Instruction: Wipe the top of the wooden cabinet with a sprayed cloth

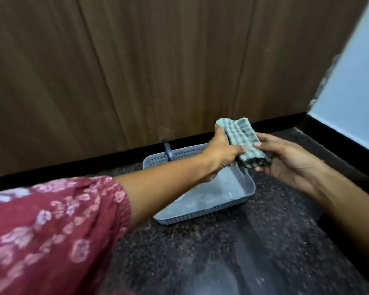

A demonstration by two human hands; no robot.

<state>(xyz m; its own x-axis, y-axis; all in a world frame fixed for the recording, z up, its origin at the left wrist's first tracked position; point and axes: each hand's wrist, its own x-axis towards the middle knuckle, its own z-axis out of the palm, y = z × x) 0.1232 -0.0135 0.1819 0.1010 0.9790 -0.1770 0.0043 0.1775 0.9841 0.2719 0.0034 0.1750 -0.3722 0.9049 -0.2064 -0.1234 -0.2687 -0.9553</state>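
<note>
From the head camera I see my left hand [219, 152] and right hand [285, 162] both closed on the folded checked cloth [242, 142], fingers [240, 149] curled round its edges, holding it in the air above the far corner of the grey perforated tray [239, 202] on the dark speckled desk [232, 252]. No spray bottle shows here. The loosely bunched cloth could slip and drop into the tray if either grip slackens while refolding.
</note>
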